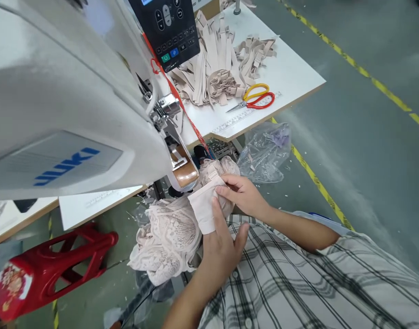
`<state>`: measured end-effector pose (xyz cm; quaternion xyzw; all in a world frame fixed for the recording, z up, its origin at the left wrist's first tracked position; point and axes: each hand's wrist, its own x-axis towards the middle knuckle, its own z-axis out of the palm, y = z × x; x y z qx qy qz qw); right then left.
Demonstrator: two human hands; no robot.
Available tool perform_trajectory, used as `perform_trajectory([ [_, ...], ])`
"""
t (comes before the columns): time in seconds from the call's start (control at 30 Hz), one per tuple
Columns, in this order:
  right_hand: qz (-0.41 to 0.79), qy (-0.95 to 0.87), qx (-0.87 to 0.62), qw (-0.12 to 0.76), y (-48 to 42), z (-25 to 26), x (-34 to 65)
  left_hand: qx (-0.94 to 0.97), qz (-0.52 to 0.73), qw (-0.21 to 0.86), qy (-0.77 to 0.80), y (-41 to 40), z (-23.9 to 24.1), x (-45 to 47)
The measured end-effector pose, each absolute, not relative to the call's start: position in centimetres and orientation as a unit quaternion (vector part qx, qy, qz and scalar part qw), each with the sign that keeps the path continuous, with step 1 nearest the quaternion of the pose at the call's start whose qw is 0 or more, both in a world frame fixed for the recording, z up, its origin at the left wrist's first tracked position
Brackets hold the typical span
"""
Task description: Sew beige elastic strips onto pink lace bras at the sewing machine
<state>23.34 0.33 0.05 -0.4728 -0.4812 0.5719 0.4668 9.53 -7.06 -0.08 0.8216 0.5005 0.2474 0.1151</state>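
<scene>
A pale pink lace bra [206, 208] is held in front of the sewing machine head, its smooth fabric band spread flat between my hands. My right hand [245, 195] pinches the upper edge of the band between thumb and fingers. My left hand [223, 249] has one finger lying across the band's face and the thumb apart; its other fingers are partly hidden under the cloth, which rests between them. More lace bras [170, 235] hang in a bunch just left of my left hand. The machine's presser foot [178, 160] is up and left of the band.
The white sewing machine [75, 114] fills the upper left, with a black control panel [168, 27]. Beige straps [212, 68] and scissors [252, 98] lie on the white table [291, 68]. A red stool [59, 265] stands lower left. A plastic bag [266, 153] hangs beside the table.
</scene>
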Motion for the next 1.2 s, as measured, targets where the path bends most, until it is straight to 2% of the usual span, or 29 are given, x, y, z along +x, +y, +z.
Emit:
perform_trajectory([
  [0.27, 0.608, -0.461, -0.463, 0.450, -0.3, 0.9, 24.5, 0.800, 0.222, 0.277, 0.485, -5.8, 1.8, 7.1],
  [0.37, 0.620, -0.479, -0.453, 0.425, -0.3, 1.0, 24.7, 0.784, 0.275, 0.228, 0.508, -4.5, 2.9, 5.5],
  [0.47, 0.615, -0.534, -0.425, 0.395, -0.2, 1.4, 25.0, 0.812, 0.309, 0.202, 0.452, -2.8, 4.2, 4.6],
  [0.57, 0.598, -0.610, -0.387, 0.347, 0.1, 2.1, 25.5, 0.864, 0.265, 0.242, 0.352, -0.9, 5.4, 4.5],
  [0.7, 0.507, -0.726, -0.373, 0.277, 0.1, 2.8, 26.1, 0.878, 0.217, 0.267, 0.334, 0.5, 5.4, 4.2],
  [0.8, 0.384, -0.794, -0.383, 0.274, -0.3, 2.6, 26.3, 0.895, 0.248, 0.209, 0.305, 0.6, 4.3, 3.8],
  [0.9, 0.259, -0.838, -0.381, 0.291, -0.6, 1.9, 26.3, 0.910, 0.331, 0.054, 0.243, 0.1, 3.3, 3.5],
  [0.97, 0.232, -0.852, -0.368, 0.292, -0.7, 1.5, 26.1, 0.903, 0.369, -0.013, 0.222, -0.2, 3.0, 3.4],
  [1.2, 0.221, -0.852, -0.353, 0.318, -0.9, 1.0, 25.7, 0.897, 0.382, -0.019, 0.222, -0.7, 2.8, 3.0],
])
